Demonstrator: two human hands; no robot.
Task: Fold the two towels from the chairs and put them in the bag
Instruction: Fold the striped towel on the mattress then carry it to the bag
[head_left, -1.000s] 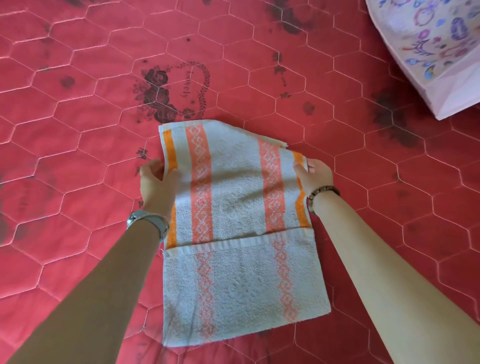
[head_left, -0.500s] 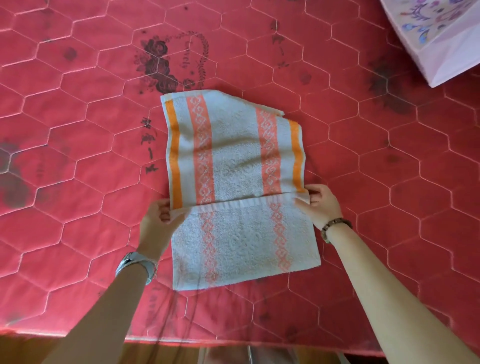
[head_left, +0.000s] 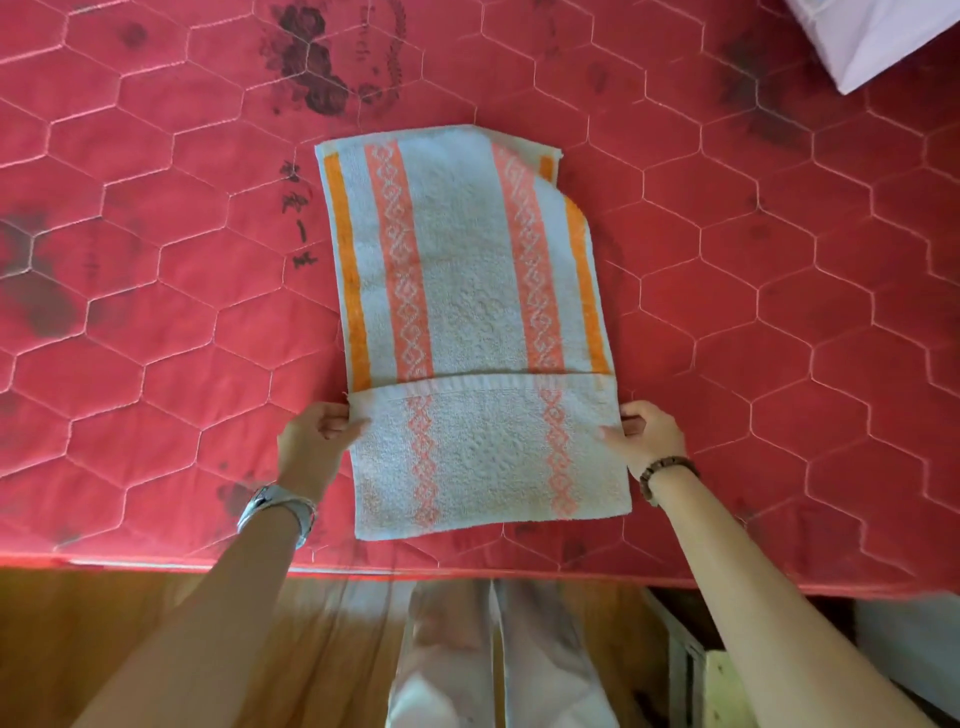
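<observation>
Bare forearms: a silver watch (head_left: 278, 506) on the left wrist, a brown bead bracelet (head_left: 667, 470) on the right, pale trousers (head_left: 498, 654) below.

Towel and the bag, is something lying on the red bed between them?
No, nothing visible. The towel lies on the mattress, held at its sides by the left hand and right hand. The bag pokes in at the far right corner, and only bare quilted mattress shows between them.

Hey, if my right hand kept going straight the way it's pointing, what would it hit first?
The towel. Your right hand pinches its right edge and points up and leftward, so it would probably push straight into the folded layers.
</observation>
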